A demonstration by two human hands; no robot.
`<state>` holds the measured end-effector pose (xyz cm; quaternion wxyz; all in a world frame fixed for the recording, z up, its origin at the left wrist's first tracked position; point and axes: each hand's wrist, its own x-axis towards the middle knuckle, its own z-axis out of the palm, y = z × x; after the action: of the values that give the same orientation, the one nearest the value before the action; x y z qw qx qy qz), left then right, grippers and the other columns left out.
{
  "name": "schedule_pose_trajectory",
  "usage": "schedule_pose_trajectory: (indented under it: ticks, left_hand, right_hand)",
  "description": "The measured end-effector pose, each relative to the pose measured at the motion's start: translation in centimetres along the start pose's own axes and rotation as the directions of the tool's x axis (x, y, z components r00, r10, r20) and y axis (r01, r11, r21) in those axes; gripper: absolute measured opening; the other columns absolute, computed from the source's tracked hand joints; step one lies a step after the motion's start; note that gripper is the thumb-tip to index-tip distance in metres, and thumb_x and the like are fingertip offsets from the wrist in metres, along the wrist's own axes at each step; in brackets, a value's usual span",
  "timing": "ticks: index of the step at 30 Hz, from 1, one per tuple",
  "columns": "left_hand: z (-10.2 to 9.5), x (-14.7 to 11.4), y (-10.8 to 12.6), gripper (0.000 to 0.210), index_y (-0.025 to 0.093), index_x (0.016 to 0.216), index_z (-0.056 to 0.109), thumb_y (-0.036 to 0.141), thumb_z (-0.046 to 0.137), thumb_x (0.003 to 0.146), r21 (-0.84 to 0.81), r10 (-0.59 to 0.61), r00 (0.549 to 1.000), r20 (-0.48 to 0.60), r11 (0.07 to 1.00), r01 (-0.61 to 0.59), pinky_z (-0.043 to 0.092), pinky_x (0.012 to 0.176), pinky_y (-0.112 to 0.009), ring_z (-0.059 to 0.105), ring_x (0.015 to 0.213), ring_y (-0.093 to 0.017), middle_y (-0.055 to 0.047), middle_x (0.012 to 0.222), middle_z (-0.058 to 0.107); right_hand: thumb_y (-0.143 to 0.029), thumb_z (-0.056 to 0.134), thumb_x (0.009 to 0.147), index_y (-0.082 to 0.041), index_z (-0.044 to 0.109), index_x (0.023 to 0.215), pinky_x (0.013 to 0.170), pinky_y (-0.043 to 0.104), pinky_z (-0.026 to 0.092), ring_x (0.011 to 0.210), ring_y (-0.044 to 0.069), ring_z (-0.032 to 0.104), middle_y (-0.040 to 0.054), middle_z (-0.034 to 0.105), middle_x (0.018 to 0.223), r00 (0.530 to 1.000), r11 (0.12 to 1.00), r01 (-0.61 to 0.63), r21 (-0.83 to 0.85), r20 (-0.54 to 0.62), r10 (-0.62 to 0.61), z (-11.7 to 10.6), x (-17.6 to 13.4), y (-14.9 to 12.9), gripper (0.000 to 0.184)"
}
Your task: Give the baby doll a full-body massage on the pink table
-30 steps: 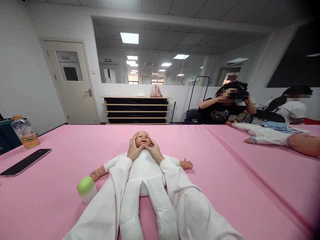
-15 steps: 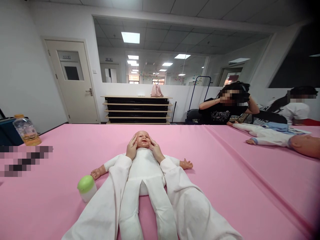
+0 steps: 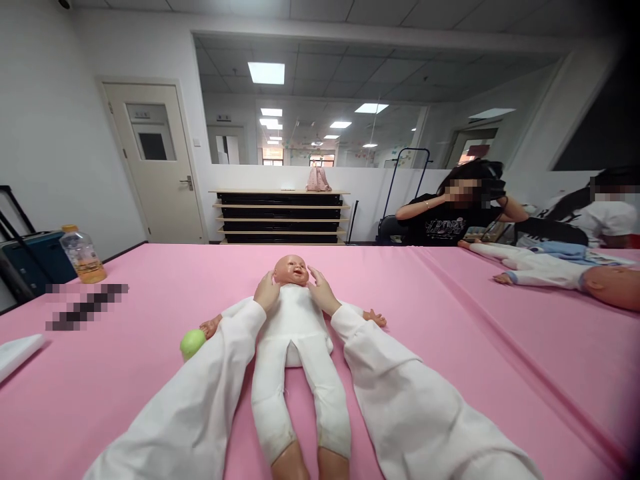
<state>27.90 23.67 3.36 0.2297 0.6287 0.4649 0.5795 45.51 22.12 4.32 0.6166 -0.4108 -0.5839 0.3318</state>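
Observation:
A baby doll (image 3: 297, 327) in a white cloth body lies on its back, its head away from me and its legs toward me. Its face is turned slightly to the right. My left hand (image 3: 267, 292) is at the left side of the doll's head and neck, fingers extended. On the other side, my right hand (image 3: 323, 291) is held open by the cheek, with a small gap between fingertips and head. White sleeves cover both my arms. Beside the doll's hand at left is a jar with a green lid (image 3: 193, 344), partly hidden by my left sleeve.
A pink cover (image 3: 425, 320) spreads over the table. At left stand a bottle of amber liquid (image 3: 89, 257) and a white object (image 3: 20, 353). Another doll (image 3: 555, 275) lies at right, near a person in black (image 3: 440, 217) holding a headset. A suitcase (image 3: 30, 257) stands beyond the left edge.
My right hand has come off the doll's cheek, and my left hand has slid lower beside the head. The doll's head has turned to the right. The view has shifted slightly left.

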Motion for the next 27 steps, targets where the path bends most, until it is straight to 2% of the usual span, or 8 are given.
schedule_pose_trajectory:
  ticks: [4,10,15,17,19,23,25,27]
  left_hand:
    - [-4.0,-7.0,1.9,0.045,0.022,0.114,0.065,0.016,0.059,0.069,0.006,0.015,0.996,0.092,1.000,-0.016,0.037,0.107,-0.047,0.053,0.121,-0.028,-0.008,0.124,0.062]
    - [-8.6,-16.7,1.6,0.041,0.035,0.127,0.056,0.036,0.050,0.086,0.121,0.078,0.941,0.328,0.985,-0.124,0.038,0.108,-0.045,0.046,0.128,-0.023,-0.001,0.137,0.052]
    - [-10.1,-17.2,2.3,0.042,0.033,0.131,0.053,0.027,0.044,0.089,0.321,0.352,0.874,0.335,0.830,-0.457,0.043,0.103,-0.044,0.050,0.125,-0.023,-0.004,0.134,0.055]
    - [-11.5,-16.4,3.3,0.047,0.032,0.131,0.051,0.019,0.049,0.086,0.485,0.551,0.801,0.236,0.647,-0.588,0.028,0.111,-0.052,0.040,0.133,-0.027,-0.005,0.138,0.052]
    - [-13.3,-15.6,4.2,0.055,0.031,0.135,0.045,0.018,0.055,0.083,0.653,0.662,0.749,0.025,0.557,-0.513,0.013,0.113,-0.057,0.025,0.140,-0.031,-0.007,0.145,0.042]
    - [-16.0,-15.0,3.6,0.082,0.015,0.145,0.020,0.043,0.059,0.078,0.564,0.324,0.901,-0.287,0.818,-0.114,0.018,0.111,-0.058,0.012,0.142,-0.037,-0.022,0.151,0.018]
    - [-16.4,-15.1,2.4,0.093,0.013,0.144,0.015,0.052,0.060,0.073,0.436,0.044,0.969,-0.243,0.898,0.068,0.029,0.108,-0.056,0.022,0.139,-0.038,-0.023,0.148,0.022]
    - [-16.5,-15.1,1.3,0.094,0.016,0.143,0.016,0.055,0.061,0.070,0.361,-0.166,0.975,-0.145,0.909,0.208,0.040,0.101,-0.052,0.039,0.131,-0.036,-0.022,0.145,0.030]
  right_hand:
    - [-0.025,0.064,0.073,-0.029,0.067,0.111,0.116,0.050,0.022,0.131,0.026,0.043,0.0011,0.058,0.131,0.968,0.985,0.116,-0.124,0.238,-0.084,-1.9,-6.1,-3.2,0.038]
    - [-0.035,0.049,0.089,-0.034,0.060,0.123,0.116,0.055,0.020,0.137,0.026,0.035,-0.0006,0.048,0.142,0.878,0.953,0.135,-0.272,0.478,0.012,-4.5,-14.4,-4.8,0.035]
    - [-0.041,0.044,0.092,-0.031,0.051,0.133,0.118,0.052,0.018,0.139,0.024,0.032,0.0007,0.043,0.145,0.849,0.935,0.170,-0.311,0.528,0.021,-5.7,-15.4,-4.2,0.042]
    - [-0.042,0.043,0.093,-0.027,0.049,0.135,0.118,0.052,0.019,0.139,0.024,0.032,0.0033,0.042,0.146,0.837,0.929,0.176,-0.325,0.547,0.033,-5.9,-15.3,-4.3,0.044]
    - [-0.043,0.042,0.094,-0.025,0.049,0.135,0.117,0.051,0.019,0.139,0.024,0.031,0.0054,0.042,0.147,0.834,0.934,0.162,-0.318,0.550,0.042,-5.8,-15.3,-4.7,0.045]
    - [-0.044,0.050,0.090,-0.027,0.062,0.120,0.117,0.051,0.016,0.136,0.026,0.038,0.0067,0.048,0.142,0.873,0.977,0.090,-0.192,0.488,0.015,-4.6,-15.4,-7.1,0.037]
    - [-0.041,0.060,0.084,-0.026,0.065,0.115,0.116,0.049,0.018,0.134,0.027,0.040,0.0070,0.052,0.139,0.895,0.997,-0.069,-0.028,0.439,0.074,-3.3,-15.2,-9.1,0.034]
    - [-0.035,0.066,0.079,-0.023,0.064,0.114,0.114,0.046,0.023,0.132,0.026,0.043,0.0086,0.055,0.135,0.874,0.917,-0.339,0.212,0.432,0.223,-1.7,-14.9,-11.0,0.037]
